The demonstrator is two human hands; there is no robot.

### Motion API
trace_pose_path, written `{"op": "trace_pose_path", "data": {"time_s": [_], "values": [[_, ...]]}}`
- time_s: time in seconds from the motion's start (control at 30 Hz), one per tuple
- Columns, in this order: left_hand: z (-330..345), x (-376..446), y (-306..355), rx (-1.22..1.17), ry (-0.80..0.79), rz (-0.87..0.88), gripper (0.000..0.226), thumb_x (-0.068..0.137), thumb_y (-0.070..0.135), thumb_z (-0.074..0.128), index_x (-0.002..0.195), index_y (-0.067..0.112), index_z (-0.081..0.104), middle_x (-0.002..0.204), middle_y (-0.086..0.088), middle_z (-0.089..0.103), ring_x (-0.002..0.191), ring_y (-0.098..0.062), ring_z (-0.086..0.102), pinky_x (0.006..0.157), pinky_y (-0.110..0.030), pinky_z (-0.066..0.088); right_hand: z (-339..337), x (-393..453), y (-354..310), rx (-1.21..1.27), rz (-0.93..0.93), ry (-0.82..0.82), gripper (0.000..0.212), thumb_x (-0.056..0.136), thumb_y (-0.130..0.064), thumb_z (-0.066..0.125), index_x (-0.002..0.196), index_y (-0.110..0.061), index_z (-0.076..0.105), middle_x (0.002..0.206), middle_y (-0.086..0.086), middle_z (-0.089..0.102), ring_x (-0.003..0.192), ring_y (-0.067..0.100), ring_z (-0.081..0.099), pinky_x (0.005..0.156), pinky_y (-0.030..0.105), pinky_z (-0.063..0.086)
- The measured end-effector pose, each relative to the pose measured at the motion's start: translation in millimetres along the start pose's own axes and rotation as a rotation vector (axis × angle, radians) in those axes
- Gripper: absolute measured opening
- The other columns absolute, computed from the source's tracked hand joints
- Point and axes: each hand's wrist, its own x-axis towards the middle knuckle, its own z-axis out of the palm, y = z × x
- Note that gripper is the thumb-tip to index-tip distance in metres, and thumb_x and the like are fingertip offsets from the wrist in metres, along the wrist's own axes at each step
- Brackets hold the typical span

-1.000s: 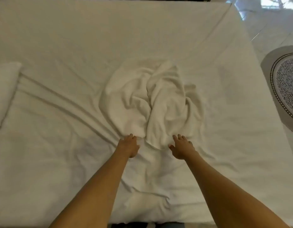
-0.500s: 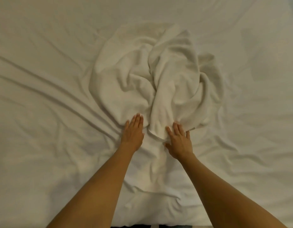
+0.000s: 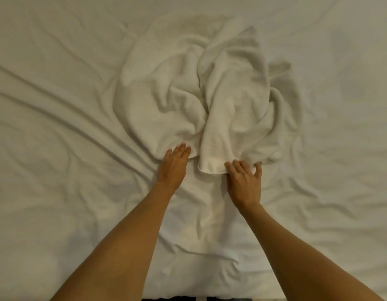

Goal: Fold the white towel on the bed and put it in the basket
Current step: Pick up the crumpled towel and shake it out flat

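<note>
The white towel (image 3: 205,94) lies crumpled in a heap on the middle of the bed (image 3: 58,148). My left hand (image 3: 174,167) rests flat on the sheet, its fingertips touching the towel's near left edge. My right hand (image 3: 244,181) has its fingers spread, the tips on the hem of a hanging fold at the towel's near right edge, the thumb apart. Neither hand has closed on the cloth. No basket is in view.
The wrinkled white bed sheet fills the whole view, with long creases running from the left toward the towel. The bed's near edge (image 3: 201,297) shows at the bottom, with a dark strip below it.
The view has come closer to the bed and towel. Both hands have slid forward from the sheet to the towel's near edge, and the right fingers have spread.
</note>
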Motion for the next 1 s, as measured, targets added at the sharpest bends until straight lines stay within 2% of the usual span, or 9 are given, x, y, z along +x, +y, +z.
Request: {"op": "trace_pose_path", "data": {"time_s": [0.1, 0.17, 0.23, 0.37, 0.47, 0.6, 0.8, 0.9, 1.0], "values": [[-2, -6, -2, -0.097, 0.145, 0.034, 0.044, 0.076, -0.017, 0.057, 0.118, -0.003, 0.062, 0.113, -0.025, 0.068, 0.099, -0.038, 0.068, 0.087, -0.044, 0.054, -15, 0, -2, 0.024, 0.035, 0.066, 0.015, 0.078, 0.000, 0.057, 0.089, -0.010, 0.060, 0.073, 0.004, 0.068, 0.070, 0.028, 0.065, 0.099, 0.046, 0.032], [-11, -9, 2, -0.153, 0.161, 0.014, 0.038, 0.071, -0.020, 0.062, 0.106, -0.004, 0.066, 0.091, -0.021, 0.071, 0.076, -0.037, 0.069, 0.068, -0.039, 0.058, -24, 3, -2, 0.099, 0.041, 0.067, 0.019, 0.070, 0.009, 0.064, 0.081, -0.006, 0.058, 0.063, 0.007, 0.064, 0.056, 0.030, 0.059, 0.079, 0.043, 0.049], [-22, -9, 7, -0.141, 0.189, 0.028, 0.034, 0.067, -0.018, 0.069, 0.095, 0.000, 0.067, 0.081, -0.015, 0.068, 0.066, -0.031, 0.066, 0.057, -0.033, 0.056, -33, 7, -1, 0.171, 0.055, 0.036, 0.018, 0.071, 0.009, 0.065, 0.081, -0.003, 0.058, 0.064, 0.011, 0.062, 0.055, 0.031, 0.056, 0.055, 0.038, 0.050], [-35, -6, 15, -0.094, 0.187, 0.041, 0.029, 0.058, 0.005, 0.087, 0.071, 0.008, 0.061, 0.065, -0.008, 0.060, 0.052, -0.024, 0.057, 0.042, -0.027, 0.044, -45, 18, 5, 0.226, 0.085, -0.010, 0.017, 0.077, 0.007, 0.057, 0.091, -0.002, 0.059, 0.078, 0.013, 0.063, 0.071, 0.033, 0.057, 0.053, 0.036, 0.046], [-43, -8, 15, -0.066, 0.195, 0.017, 0.029, 0.056, 0.006, 0.088, 0.071, 0.007, 0.063, 0.064, -0.009, 0.059, 0.050, -0.024, 0.056, 0.041, -0.025, 0.041, -53, 19, 11, 0.234, 0.101, 0.009, 0.023, 0.077, 0.008, 0.054, 0.095, -0.002, 0.063, 0.080, 0.013, 0.062, 0.074, 0.032, 0.057, 0.054, 0.032, 0.040], [-56, -14, 4, -0.022, 0.213, -0.007, 0.028, 0.056, -0.008, 0.083, 0.078, 0.005, 0.072, 0.067, -0.010, 0.057, 0.052, -0.024, 0.055, 0.041, -0.025, 0.042, -74, 17, 23, 0.244, 0.139, 0.025, 0.026, 0.075, 0.008, 0.051, 0.093, -0.003, 0.065, 0.079, 0.011, 0.063, 0.071, 0.030, 0.057, 0.055, 0.036, 0.048], [-114, -25, -10, -0.069, 0.273, -0.064, 0.016, 0.065, -0.013, 0.073, 0.075, -0.001, 0.071, 0.074, -0.015, 0.058, 0.059, -0.029, 0.059, 0.044, -0.026, 0.043, -137, 24, 44, 0.234, 0.196, 0.107, 0.026, 0.070, 0.008, 0.048, 0.088, -0.003, 0.065, 0.078, 0.014, 0.066, 0.068, 0.036, 0.059, 0.054, 0.038, 0.048], [-151, -27, -13, -0.116, 0.319, -0.145, 0.009, 0.080, -0.004, 0.063, 0.086, -0.003, 0.069, 0.086, -0.016, 0.058, 0.073, -0.031, 0.058, 0.054, -0.033, 0.045, -175, 31, 55, 0.182, 0.208, 0.137, 0.028, 0.071, 0.007, 0.047, 0.088, -0.004, 0.065, 0.076, 0.018, 0.069, 0.067, 0.039, 0.061, 0.055, 0.039, 0.049], [-186, -29, -8, -0.178, 0.369, -0.251, 0.015, 0.089, 0.008, 0.057, 0.094, -0.002, 0.066, 0.095, -0.015, 0.054, 0.081, -0.030, 0.055, 0.061, -0.032, 0.036, -209, 36, 60, 0.189, 0.221, 0.181, 0.027, 0.073, 0.006, 0.047, 0.091, -0.003, 0.064, 0.076, 0.021, 0.068, 0.064, 0.039, 0.058, 0.052, 0.034, 0.041]]}}
